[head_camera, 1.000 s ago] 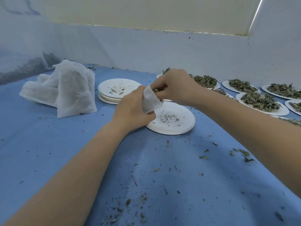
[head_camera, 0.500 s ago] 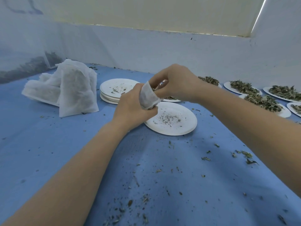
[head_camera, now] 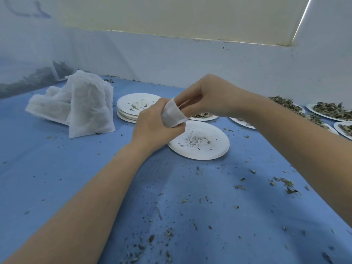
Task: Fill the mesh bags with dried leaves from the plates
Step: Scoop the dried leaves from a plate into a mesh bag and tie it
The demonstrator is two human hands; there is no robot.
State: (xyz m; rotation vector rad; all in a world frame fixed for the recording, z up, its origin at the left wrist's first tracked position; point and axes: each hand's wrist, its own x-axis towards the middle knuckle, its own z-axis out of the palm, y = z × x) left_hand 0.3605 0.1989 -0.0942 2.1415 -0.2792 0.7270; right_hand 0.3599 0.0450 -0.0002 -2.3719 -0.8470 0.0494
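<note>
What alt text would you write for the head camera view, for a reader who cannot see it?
Over a blue table, the left hand grips a small white mesh bag while the right hand works at its mouth. Below sits a nearly empty white paper plate; filled white bags lie left, plates of dried leaves right.

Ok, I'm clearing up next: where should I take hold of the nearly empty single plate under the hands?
Pinch the plate at its near right rim, coming in low from the right with your fingers. It lies flat on the blue table, so only the thin edge offers a hold, and that side has nothing against it.
</note>
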